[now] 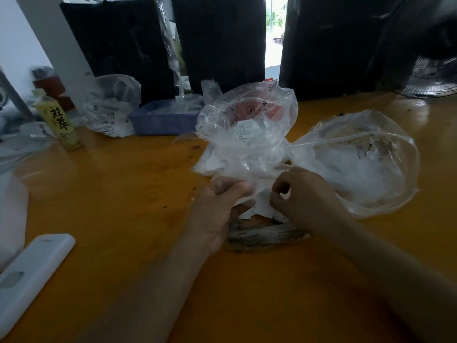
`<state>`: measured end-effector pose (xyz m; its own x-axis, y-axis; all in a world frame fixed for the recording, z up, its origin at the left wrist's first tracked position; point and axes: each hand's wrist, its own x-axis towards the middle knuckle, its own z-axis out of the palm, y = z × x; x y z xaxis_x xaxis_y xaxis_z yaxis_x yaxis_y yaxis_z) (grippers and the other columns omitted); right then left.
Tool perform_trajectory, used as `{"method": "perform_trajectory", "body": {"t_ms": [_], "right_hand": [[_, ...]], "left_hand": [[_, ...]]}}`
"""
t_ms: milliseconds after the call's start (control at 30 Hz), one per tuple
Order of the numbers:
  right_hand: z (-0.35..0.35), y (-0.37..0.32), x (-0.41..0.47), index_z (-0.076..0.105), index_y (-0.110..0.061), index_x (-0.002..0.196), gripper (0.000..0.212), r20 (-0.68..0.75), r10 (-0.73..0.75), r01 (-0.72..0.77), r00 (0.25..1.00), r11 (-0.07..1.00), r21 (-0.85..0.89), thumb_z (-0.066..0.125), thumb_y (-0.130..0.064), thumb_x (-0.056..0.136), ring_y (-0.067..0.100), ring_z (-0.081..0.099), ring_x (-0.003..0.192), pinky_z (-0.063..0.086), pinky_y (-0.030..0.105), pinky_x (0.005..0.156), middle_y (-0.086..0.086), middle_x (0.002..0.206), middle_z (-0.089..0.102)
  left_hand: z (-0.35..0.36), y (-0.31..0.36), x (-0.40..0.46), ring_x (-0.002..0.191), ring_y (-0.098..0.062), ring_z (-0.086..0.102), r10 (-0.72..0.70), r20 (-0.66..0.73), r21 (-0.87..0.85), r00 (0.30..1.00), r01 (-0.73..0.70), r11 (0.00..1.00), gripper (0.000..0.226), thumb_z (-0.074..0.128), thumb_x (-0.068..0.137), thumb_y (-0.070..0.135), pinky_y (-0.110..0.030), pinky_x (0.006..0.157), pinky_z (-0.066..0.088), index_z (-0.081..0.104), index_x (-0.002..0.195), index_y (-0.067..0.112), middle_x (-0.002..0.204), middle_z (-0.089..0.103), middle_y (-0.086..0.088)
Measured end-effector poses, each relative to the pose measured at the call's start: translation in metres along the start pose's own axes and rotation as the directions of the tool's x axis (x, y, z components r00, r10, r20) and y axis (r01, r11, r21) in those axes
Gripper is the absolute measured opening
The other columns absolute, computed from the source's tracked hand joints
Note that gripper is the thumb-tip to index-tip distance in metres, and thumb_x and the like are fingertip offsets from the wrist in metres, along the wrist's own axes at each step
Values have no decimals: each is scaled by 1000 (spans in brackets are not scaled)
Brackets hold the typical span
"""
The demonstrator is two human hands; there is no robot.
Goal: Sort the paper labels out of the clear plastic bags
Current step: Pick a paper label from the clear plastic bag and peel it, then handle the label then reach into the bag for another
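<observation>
A clear bag point(247, 127) stands on the worktop point(118, 194). Just before it, the left hand point(220, 209) pinches its lower edge; the right hand's point(304, 196) grip is curled on a paper label point(264, 206). Behind the bag sits a blue tray point(158, 120).

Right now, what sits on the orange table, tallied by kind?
Clear plastic bags: 3 (held, right, far left)
Blue tray: 1
Yellow pack: 1
White remote: 1
Total: 6
</observation>
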<state>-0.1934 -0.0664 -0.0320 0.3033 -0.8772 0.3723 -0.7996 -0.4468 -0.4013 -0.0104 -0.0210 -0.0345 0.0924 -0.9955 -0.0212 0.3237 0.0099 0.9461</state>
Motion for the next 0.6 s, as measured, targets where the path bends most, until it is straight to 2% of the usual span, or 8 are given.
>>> {"method": "perform_trajectory", "body": {"t_ms": [100,167,233,300,367,433,500,600], "right_hand": [[-7,2,1,60,-33,83,14,-80,142,-118,987,960,253,71,-33,91,2,61,70,39,17,58,-15,85,63],[-11,3,2,59,-31,87,13,-83,221,-165,972,889,427,71,-29,92,5,67,63,47,22,57,-8,81,68],[-15,2,2,58,-27,98,12,-82,227,-152,970,838,524,70,-24,94,5,68,60,51,25,53,-4,80,71],[-19,0,1,55,-29,104,13,-142,133,-50,981,877,478,63,-19,99,8,65,59,50,22,49,-4,78,68],[-21,-4,-1,63,-29,102,19,-201,-17,86,979,938,337,57,-11,102,2,60,61,45,16,52,-13,76,60],[-21,-9,-3,71,-23,109,21,-155,-113,156,981,942,298,55,-11,102,-6,57,68,42,7,59,-21,88,54],[-20,-13,-4,70,-23,119,28,-34,-173,176,984,944,279,54,-35,101,-2,57,74,44,11,65,-22,98,52],[-21,-15,-5,68,-33,108,46,21,-239,228,971,949,216,46,-68,88,4,58,78,43,16,68,-21,100,55]], "left_hand": [[-1,0,-1,86,-17,77,11,21,-21,1000,-11,1000,15,70,94,-3,-24,68,61,68,85,8,93,79,-12],[-2,0,-1,80,-16,76,11,28,5,1000,-11,1000,15,70,94,-4,-23,64,60,70,90,10,96,80,-11],[-2,1,-1,74,-13,73,-8,67,56,998,5,998,22,72,93,-2,-23,60,58,78,86,18,95,80,-7],[-2,1,-2,69,-11,67,-33,119,120,992,19,993,21,74,93,3,-24,57,54,82,86,20,93,79,-5],[-2,0,-3,69,-10,63,-28,149,213,988,-5,977,15,75,94,9,-23,59,53,84,92,20,89,77,-2],[-3,-1,-3,68,-9,62,-1,159,338,987,-54,939,13,76,94,15,-21,64,51,84,91,25,82,74,4],[-3,-2,-5,65,-6,65,25,172,452,985,-101,886,12,77,95,21,-14,63,50,80,85,26,75,71,8],[-3,-3,-7,64,-1,69,46,158,538,986,-125,834,10,76,96,31,-9,59,49,78,93,21,77,75,6]]}}
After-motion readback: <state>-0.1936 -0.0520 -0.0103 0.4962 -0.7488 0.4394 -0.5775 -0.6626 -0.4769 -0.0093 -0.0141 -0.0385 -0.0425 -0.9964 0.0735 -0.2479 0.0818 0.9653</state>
